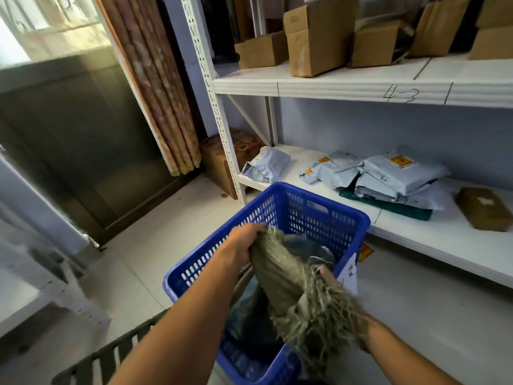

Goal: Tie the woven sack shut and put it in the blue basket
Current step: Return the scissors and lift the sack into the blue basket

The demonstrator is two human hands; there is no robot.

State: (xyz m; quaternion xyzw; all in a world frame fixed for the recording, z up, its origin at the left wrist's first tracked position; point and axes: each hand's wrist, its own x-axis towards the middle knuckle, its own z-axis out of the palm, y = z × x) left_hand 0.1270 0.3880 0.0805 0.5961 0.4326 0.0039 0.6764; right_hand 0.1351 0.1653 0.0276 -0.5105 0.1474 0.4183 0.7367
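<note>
Left hand (244,243) comes in from 7 o'clock, forearm bare and stretched toward 1 o'clock, wrist bent down, fingers curled tight around the gathered neck of the sack (277,270). Knuckles up, fist clamped on the upper end of the twisted cloth.

Right hand (329,277) enters from 4 o'clock, forearm low, mostly buried under the frayed fringe of the sack; only a fingertip or thumb shows near the sack at about 3 o'clock of the bundle. It seems to hold the lower part of the twist, but how far it is closed cannot be told.

Sack: olive-green woven cloth, neck bunched into a rope-like twist running from 11 to 5 o'clock between the two hands, loose threads splaying out at the lower end. Its body hangs down inside the blue basket (280,195), at frame centre-bottom. No knot can be made out.

Basket sits on pale floor tiles, just beside the white shelf (361,84) at 2 o'clock. A white paper tag (350,273) hangs at the basket's right rim. Grey mail bags (399,173) lie on the low shelf at 2 o'clock, cardboard boxes (319,37) on the upper shelf at 12 to 1 o'clock. Curtain (155,87) hangs at 11 o'clock.
</note>
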